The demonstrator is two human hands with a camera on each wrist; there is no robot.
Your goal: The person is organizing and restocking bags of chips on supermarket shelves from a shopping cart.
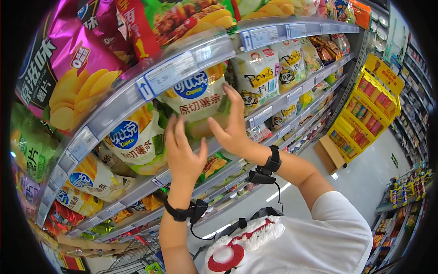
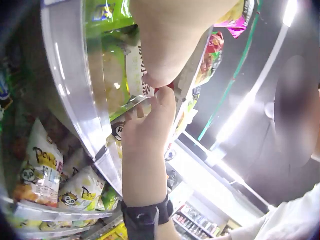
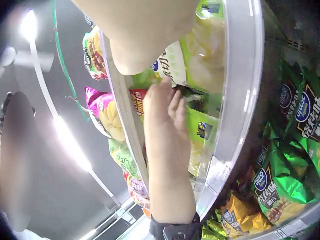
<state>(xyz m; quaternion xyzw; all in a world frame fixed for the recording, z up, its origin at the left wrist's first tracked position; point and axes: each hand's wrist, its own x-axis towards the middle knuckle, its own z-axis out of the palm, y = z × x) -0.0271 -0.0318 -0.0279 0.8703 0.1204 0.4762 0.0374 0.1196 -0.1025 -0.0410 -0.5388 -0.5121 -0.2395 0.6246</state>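
A white and green Copico bag (image 1: pixel 196 98) stands on a shelf behind a clear front edge, between the two hands. At its lower left, the left hand (image 1: pixel 185 155) has its fingers up, fairly straight, fingertips against the bag. On the bag's right side is the right hand (image 1: pixel 233 125), fingers spread and slightly bent, thumb apart. Whether the right fingertips press the bag is unclear. The left wrist view shows the right hand (image 2: pixel 147 135) by the bag's printed front; in the right wrist view the left hand (image 3: pixel 167 120) is beside the bag (image 3: pixel 175 62).
Another Copico bag (image 1: pixel 137 139) stands to the left. Large pink bags (image 1: pixel 86 50) fill the shelf above, and white panda bags (image 1: pixel 258 75) are to the right. A yellow display stand (image 1: pixel 372 105) and a cardboard box (image 1: pixel 329 155) are on the floor. A shopping cart (image 1: pixel 132 258) is at the bottom.
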